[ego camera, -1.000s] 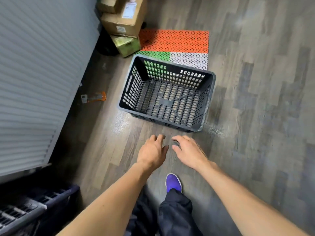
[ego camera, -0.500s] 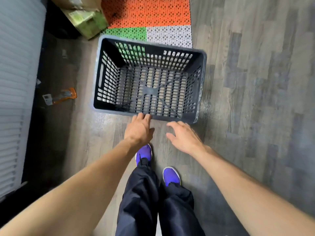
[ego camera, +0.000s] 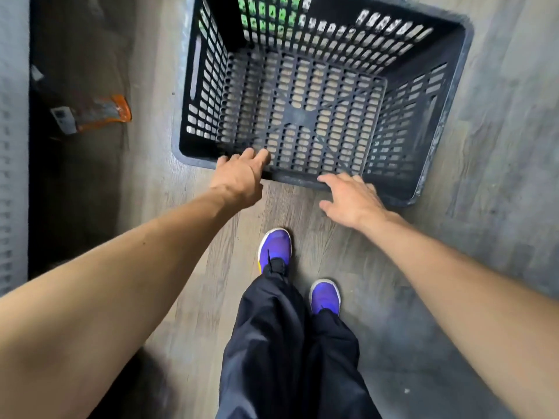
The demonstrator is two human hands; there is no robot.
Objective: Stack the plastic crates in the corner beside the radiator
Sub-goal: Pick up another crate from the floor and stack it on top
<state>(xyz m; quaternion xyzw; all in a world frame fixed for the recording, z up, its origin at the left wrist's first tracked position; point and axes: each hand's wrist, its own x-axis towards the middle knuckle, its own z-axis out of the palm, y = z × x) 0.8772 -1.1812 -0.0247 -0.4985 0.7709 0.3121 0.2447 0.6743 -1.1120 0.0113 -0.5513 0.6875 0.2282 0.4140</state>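
Crate [ego camera: 302, 116] upright, long axis left-right; left hand [ego camera: 239, 179], right hand [ego camera: 354, 201] at near rim.

One crate [ego camera: 208, 86], one left hand [ego camera: 239, 179], one right hand [ego camera: 351, 201], two shoes [ego camera: 275, 246] [ego camera: 325, 296].

Crate: one dark grey plastic crate [ego camera: 290, 178], rectangular, with an open top and a thick rounded rim.
Walls: pierced by rows of small slots. The left wall also has one long handle slot.
Base: a slotted grid with a solid patch in the middle and diagonal ribs running out to the corners. The floor [ego camera: 499, 176] shows through the slots.
Pose: upright, standing flat and turned slightly askew. Its far edge is cut off by the frame.
Place: on the wood-look floor, well apart from the ribbed radiator [ego camera: 12, 176] at the left.
Contact: the left hand [ego camera: 239, 179] reaches its fingers over the near rim by the left corner. The right hand [ego camera: 354, 201] has spread fingers at the same rim, further right.
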